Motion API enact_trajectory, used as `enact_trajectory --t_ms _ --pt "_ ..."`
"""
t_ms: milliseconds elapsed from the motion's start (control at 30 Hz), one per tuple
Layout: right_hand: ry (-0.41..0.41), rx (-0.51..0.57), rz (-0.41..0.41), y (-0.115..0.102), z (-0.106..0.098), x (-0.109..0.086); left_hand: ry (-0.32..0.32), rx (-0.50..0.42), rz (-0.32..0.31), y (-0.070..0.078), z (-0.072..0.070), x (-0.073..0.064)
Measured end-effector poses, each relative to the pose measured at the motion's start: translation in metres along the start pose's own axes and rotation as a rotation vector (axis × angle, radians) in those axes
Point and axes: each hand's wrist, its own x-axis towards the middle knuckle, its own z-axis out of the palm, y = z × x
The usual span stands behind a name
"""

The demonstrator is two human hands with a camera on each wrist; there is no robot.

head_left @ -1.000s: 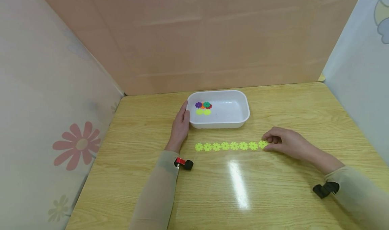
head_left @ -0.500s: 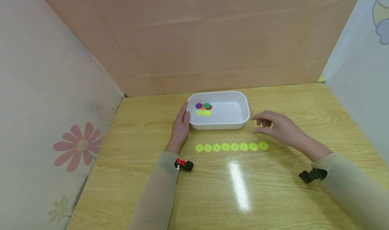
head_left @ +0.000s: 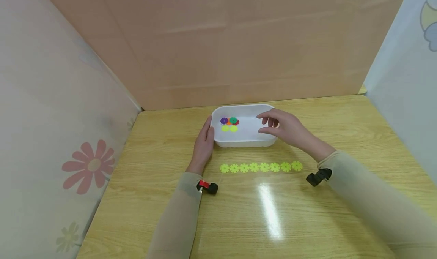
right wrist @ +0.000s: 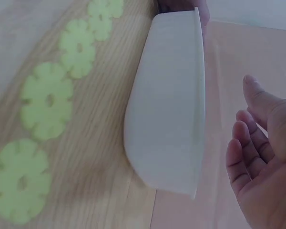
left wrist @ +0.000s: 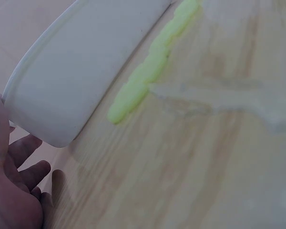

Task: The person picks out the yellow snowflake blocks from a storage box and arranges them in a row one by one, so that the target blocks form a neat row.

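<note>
My left hand rests against the left end of a white plastic tub, thumb at the rim and fingers along the outside. In the left wrist view several fingers are seen beside the tub's corner. Over the tub's right end hovers my right hand, thumb and forefinger apart and nothing between them. Inside the tub, at its left, lie a purple snowflake disc, a green disc, partly covered orange and red ones, and two yellow discs. A row of yellow-green snowflake discs lies in front.
The wooden table meets a brown covered panel just behind the tub. A white wall with printed flowers stands at the left, another at the right. Each sleeve carries a black wrist clip.
My right hand has let go of the rightmost yellow-green disc, leaving it at the row's end, and has moved up and left to above the tub. My left hand stays at the tub.
</note>
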Motion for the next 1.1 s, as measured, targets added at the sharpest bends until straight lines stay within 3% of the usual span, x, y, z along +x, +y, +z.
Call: enact_trajectory --t_ms 167,567,767,1100 --pt "-0.04 0.025 0.053 -0.003 0.01 0.025 -0.003 -0.001 0.004 0.0 0.0 0.0" --pt "-0.119 0.031 0.077 0.008 0.042 0.069 0.007 -0.002 0.002 0.0 0.0 0.001" --pt "-0.18 0.036 0.135 0.015 0.055 0.083 0.007 0.002 0.004 -0.002 0.0 0.002" --pt "-0.251 0.045 0.131 0.025 0.069 0.093 -0.001 0.012 0.01 -0.004 0.0 0.002"
